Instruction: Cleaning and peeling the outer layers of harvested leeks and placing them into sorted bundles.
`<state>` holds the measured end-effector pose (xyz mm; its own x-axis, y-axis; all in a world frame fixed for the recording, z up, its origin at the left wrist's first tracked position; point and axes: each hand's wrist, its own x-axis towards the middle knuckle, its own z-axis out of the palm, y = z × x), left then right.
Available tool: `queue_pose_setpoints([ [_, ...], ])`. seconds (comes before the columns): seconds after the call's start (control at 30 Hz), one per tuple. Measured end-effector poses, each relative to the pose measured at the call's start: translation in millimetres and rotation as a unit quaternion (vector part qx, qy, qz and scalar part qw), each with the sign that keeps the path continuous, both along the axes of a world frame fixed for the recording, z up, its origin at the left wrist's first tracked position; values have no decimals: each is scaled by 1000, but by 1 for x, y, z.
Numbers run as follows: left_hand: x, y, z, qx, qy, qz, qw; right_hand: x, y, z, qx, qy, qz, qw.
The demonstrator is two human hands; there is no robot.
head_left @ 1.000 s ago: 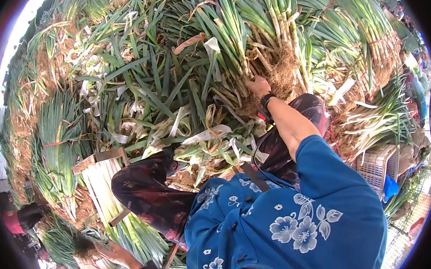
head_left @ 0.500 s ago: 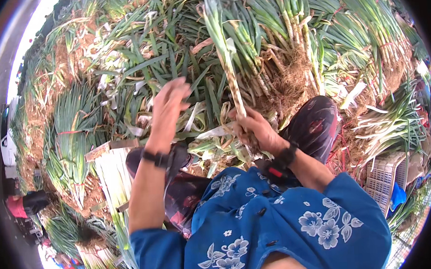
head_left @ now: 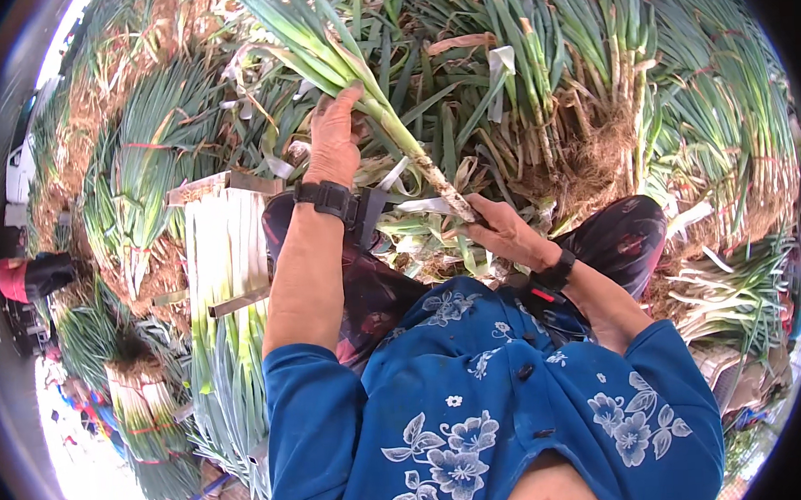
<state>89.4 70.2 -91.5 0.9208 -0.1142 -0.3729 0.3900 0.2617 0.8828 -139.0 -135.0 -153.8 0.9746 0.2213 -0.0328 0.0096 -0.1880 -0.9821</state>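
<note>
A single leek lies slantwise across the middle, its green leaves up to the left and its dirty root end down to the right. My right hand is closed around the root end. Higher up, where the leaves begin to fan out, my left hand has its fingers closed on the stalk; part of the grip is hidden behind the hand's back. Loose leek leaves and peeled scraps are heaped beneath and beyond it.
Left of my knee, a wooden frame holds cleaned leeks. Rooted leeks lie ahead right, tied bundles at left. Pale trimmed leeks lie at right. Another person is at far left.
My left hand has come onto the leek's upper stalk. The leek has tilted leftward from nearly upright, its root end still in my right hand. The whole view has shifted somewhat.
</note>
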Motion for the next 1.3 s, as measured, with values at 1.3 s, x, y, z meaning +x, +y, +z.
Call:
queue_pose_setpoints([
  [1.3, 95, 157, -48, -239, -22, 330, 913, 119, 47, -30, 601, 234, -248, 723],
])
